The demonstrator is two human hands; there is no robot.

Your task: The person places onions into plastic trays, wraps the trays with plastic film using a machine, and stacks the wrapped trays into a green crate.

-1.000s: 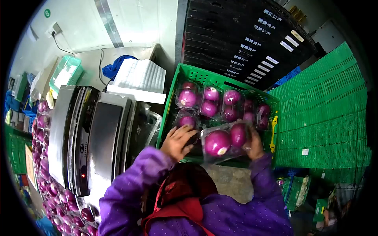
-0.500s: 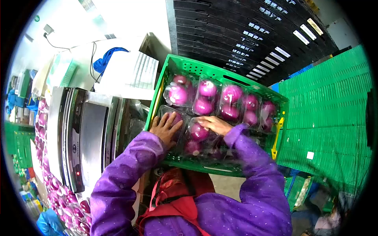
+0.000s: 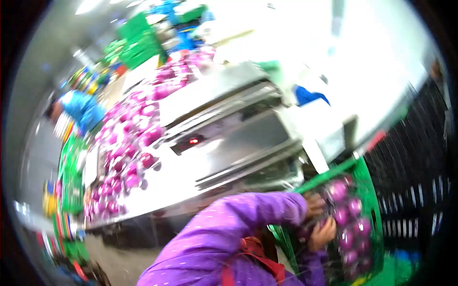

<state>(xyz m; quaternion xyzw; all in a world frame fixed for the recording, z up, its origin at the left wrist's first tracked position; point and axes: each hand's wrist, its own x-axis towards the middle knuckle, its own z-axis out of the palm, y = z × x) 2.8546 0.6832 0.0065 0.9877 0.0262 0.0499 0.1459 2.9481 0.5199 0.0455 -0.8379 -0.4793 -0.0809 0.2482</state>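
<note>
At the lower right stands a green crate [image 3: 374, 209] filled with clear plastic packs of red onions [image 3: 347, 237]. My left hand [image 3: 314, 205] lies over the packs near the crate's near side, its fingers stretched out. Just beside it, my right hand [image 3: 323, 233] rests among the packs with bent fingers. Motion blur hides whether those fingers hold a pack. Purple sleeves cover both my arms.
A metal machine [image 3: 238, 143] with a red light stands left of the crate. Many loose red onions [image 3: 124, 138] lie on the table behind it. Black crates [image 3: 410, 157] are stacked at the right. A person in blue [image 3: 81, 109] is at the far left.
The view has swung left, so the crate now appears at the lower right and the onion table fills the middle left. Both hands remain at the packs in the crate.
</note>
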